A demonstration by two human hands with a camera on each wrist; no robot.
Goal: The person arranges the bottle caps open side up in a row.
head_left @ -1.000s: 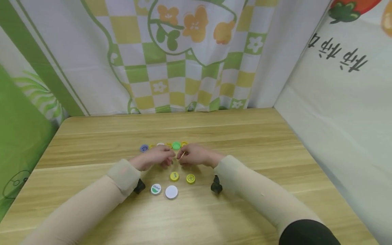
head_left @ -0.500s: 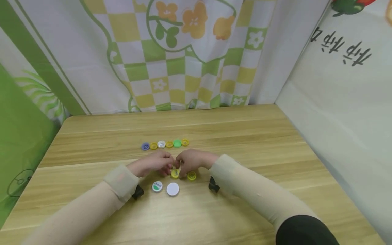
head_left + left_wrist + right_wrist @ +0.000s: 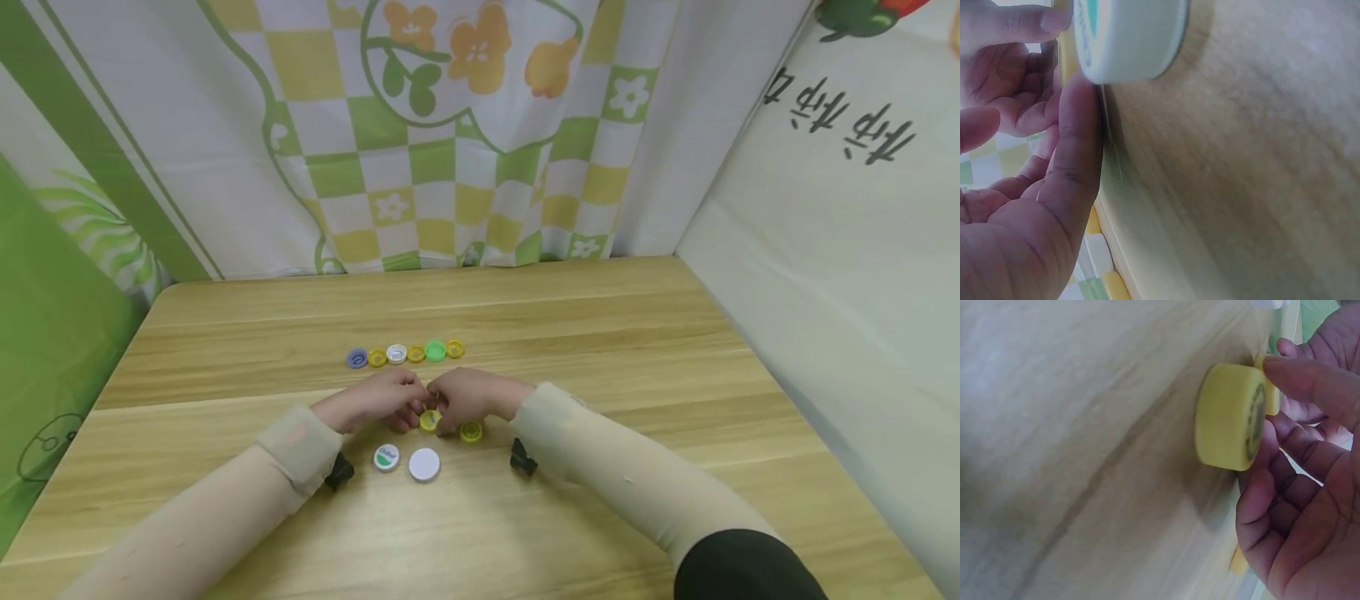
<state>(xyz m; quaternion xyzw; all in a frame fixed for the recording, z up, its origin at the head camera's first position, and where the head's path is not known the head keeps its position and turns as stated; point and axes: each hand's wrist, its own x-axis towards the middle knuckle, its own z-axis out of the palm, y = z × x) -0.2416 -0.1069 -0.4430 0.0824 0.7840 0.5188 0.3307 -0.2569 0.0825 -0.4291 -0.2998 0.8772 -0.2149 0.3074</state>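
Note:
In the head view my right hand (image 3: 474, 395) reaches down over a yellow bottle cap (image 3: 430, 420), gripping it with thumb and fingers. The right wrist view shows my thumb (image 3: 1300, 378) against that cap's edge, partly behind a second yellow bottle cap (image 3: 1230, 417) that stands apart on the table. My left hand (image 3: 384, 397) is just left of the gripped cap, fingers loosely bent. In the left wrist view one left finger (image 3: 1079, 137) lies along the tabletop near the cap; contact is hidden behind a white cap with a green print (image 3: 1135, 37).
A row of several caps lies beyond the hands, hollow side up, from a purple cap (image 3: 357, 358) to a yellow cap (image 3: 454, 349). A plain white cap (image 3: 424, 465) lies nearer on the wooden table (image 3: 585, 333). A patterned curtain (image 3: 450, 192) hangs behind.
Both hands have come back from the row of caps toward the nearer caps. My right hand has taken hold of the yellow bottle cap, which has shifted slightly away from the white caps.

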